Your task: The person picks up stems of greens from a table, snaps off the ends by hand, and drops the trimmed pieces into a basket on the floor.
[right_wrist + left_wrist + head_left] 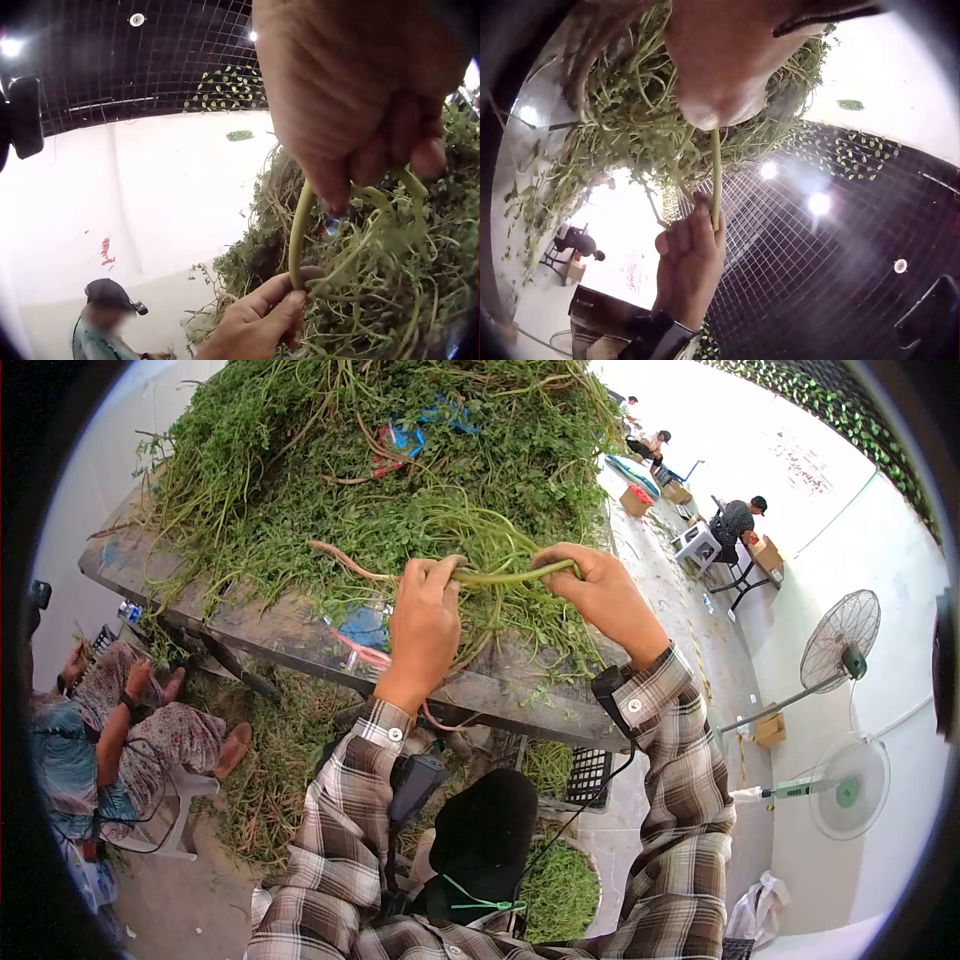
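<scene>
A thick green plant stem [510, 575] spans the gap between my two hands over the front of the table. My left hand [425, 625] pinches its left part between thumb and fingers. With thumb and curled fingers, my right hand [605, 600] grips the other part, where the stem bends. In the right wrist view the stem [298, 236] runs from the right hand down to the left hand [259, 319]. A pinkish stalk [345, 560] sticks out left of the left hand. Behind both hands rises a big heap of leafy greens [290, 490].
The dark wooden table [500, 695] carries the heap, with blue and red scraps in it. Below are a black crate [588, 775] and a round container of greens [560, 890]. A seated person [110, 740] is at left; fans [840, 645] stand at right.
</scene>
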The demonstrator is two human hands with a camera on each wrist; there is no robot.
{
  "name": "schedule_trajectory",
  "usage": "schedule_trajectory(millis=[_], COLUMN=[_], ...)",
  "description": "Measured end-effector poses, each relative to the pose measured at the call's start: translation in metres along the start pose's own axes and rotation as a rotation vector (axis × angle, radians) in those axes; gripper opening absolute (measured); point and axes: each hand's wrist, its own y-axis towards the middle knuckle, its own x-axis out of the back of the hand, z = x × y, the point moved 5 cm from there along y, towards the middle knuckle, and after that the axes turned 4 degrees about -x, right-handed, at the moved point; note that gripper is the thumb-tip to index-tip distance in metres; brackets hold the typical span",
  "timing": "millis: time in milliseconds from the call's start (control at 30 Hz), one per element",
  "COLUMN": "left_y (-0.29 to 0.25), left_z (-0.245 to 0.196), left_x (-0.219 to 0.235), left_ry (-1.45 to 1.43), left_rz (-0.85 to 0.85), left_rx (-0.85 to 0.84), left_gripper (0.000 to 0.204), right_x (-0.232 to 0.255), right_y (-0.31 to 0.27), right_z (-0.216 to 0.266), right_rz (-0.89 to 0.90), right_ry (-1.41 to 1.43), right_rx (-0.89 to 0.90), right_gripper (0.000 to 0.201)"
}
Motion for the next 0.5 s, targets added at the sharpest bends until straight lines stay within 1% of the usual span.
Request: schedule_trajectory(millis=[33,67,100,133,200,233,267,300,333,367,400,433,467,500], left_y=[0.002,0.004,0.006,0.008,0.006,0.004,0.003,0.003,0.004,0.005,0.005,0.004,0.004,0.004], left_z=[0.0,0.001,0.003,0.003,0.0,-0.004,-0.009,-0.02,-0.03,-0.035,-0.033,-0.028,-0.024,-0.023], left_x=[0.003,0.004,0.005,0.005,0.002,0.0,0.0,0.001,0.002,0.004,0.003,0.001,-0.001,-0.001], left_ry=[0.012,0.012,0.093,0.174,0.177,0.18,0.182,0.238,0.293,0.237,0.237,0.201,0.167,0.17], left_rz=[-0.007,-0.007,-0.01,-0.013,-0.02,-0.028,-0.029,-0.054,-0.078,-0.122,-0.121,-0.074,-0.027,-0.028], left_rx=[-0.003,-0.003,-0.037,-0.069,-0.092,-0.114,-0.114,-0.155,-0.197,-0.228,-0.224,-0.193,-0.162,-0.154], left_gripper=[0.023,0.023,0.024,0.025,0.027,0.029,0.029,0.029,0.03,0.024,0.024,0.02,0.016,0.016], right_x=[-0.001,-0.002,-0.004,-0.007,-0.014,-0.02,-0.027,-0.033,-0.037,-0.04,-0.044,-0.045,-0.044,-0.043], right_y=[0.001,0.001,0.003,0.004,0.004,0.007,0.01,0.012,0.014,0.016,0.018,0.02,0.021,0.023], right_z=[0.001,0.004,0.008,0.012,0.028,0.029,0.031,0.032,0.029,0.028,0.027,0.026,0.024,0.021], right_rz=[-0.001,-0.026,-0.05,-0.049,-0.131,-0.131,-0.129,-0.128,-0.127,-0.126,-0.121,-0.114,-0.081,-0.048], right_ry=[-0.001,-0.064,-0.127,-0.128,-0.342,-0.341,-0.412,-0.483,-0.482,-0.486,-0.49,-0.49,-0.355,-0.22], right_rx=[0.0,0.017,0.035,0.037,0.148,0.149,0.183,0.215,0.215,0.239,0.264,0.264,0.224,0.183], right_gripper=[0.025,0.023,0.021,0.021,0.017,0.017,0.018,0.019,0.019,0.02,0.02,0.02,0.017,0.016])
